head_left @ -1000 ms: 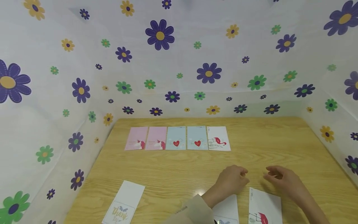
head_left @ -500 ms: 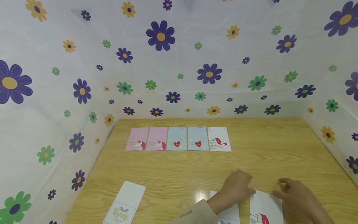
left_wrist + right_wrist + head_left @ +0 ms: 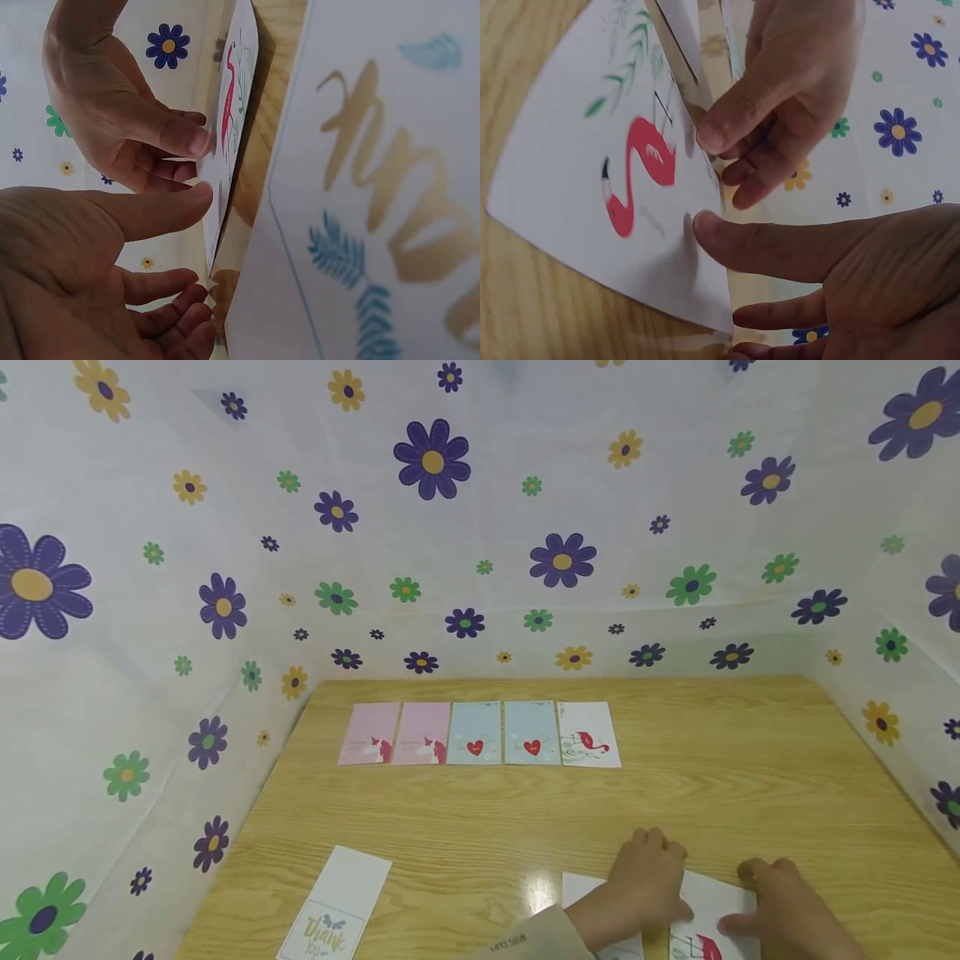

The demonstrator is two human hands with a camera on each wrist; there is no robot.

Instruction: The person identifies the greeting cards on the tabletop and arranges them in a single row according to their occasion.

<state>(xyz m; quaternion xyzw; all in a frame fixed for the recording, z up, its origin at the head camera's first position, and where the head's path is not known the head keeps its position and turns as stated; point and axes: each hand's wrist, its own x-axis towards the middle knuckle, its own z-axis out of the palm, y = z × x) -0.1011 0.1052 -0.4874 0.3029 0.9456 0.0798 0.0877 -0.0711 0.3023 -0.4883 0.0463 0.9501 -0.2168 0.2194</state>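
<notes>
A white card with a red flamingo (image 3: 712, 893) lies on the wooden table at the lower right. My left hand (image 3: 641, 881) is at its upper left corner, the thumb over the card's face and the fingers past its far edge. At the upper right corner is my right hand (image 3: 787, 906), its thumb (image 3: 735, 244) over the blank part with a small shadow beside the tip. In the left wrist view a gap shows between thumb and fingers of my left hand (image 3: 97, 255). Part of a "thank you" card (image 3: 360, 180) shows beneath my left arm.
Across the back stand five-by-side cards in a row: pink unicorn cards (image 3: 375, 731), blue heart cards (image 3: 476, 731) and another flamingo card (image 3: 588, 733). Another "thank you" card (image 3: 333, 902) lies slanted at the front left. A flower-patterned curtain (image 3: 502, 518) surrounds the wooden table (image 3: 465, 818).
Both hands have come down toward the front flamingo card, reaching its upper corners with the thumbs over its face. The row of cards at the back stays in place.
</notes>
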